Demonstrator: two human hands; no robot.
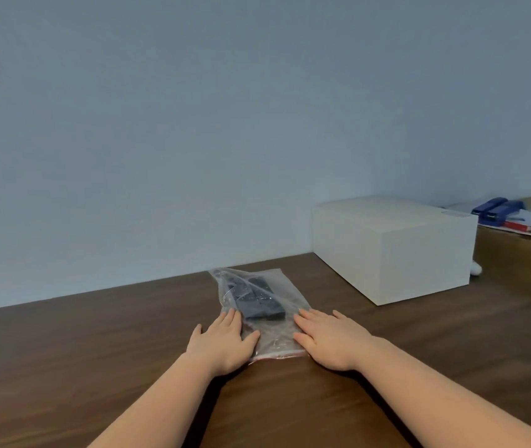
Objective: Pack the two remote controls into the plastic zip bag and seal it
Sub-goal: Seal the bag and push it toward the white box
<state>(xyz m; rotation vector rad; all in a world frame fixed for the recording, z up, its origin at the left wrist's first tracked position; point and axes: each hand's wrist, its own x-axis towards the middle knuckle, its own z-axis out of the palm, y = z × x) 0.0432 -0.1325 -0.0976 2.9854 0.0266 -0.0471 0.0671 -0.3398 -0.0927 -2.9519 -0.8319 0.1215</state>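
Note:
A clear plastic zip bag (275,339) with a red strip along its near edge lies flat on the dark wooden table (96,350). Two dark remote controls (256,300) lie inside it, side by side toward the far end. My left hand (223,342) rests flat, fingers spread, on the bag's left near part. My right hand (325,339) lies flat with fingers spread on the bag's right near part. Neither hand grips anything. The bag's near corners are hidden under my palms.
A white rectangular box (393,250) stands on the table at the right, behind the bag. Beyond it, blue staplers (497,208), a red pen and papers lie on a lighter wooden surface. A blue-grey wall runs along the table's far edge.

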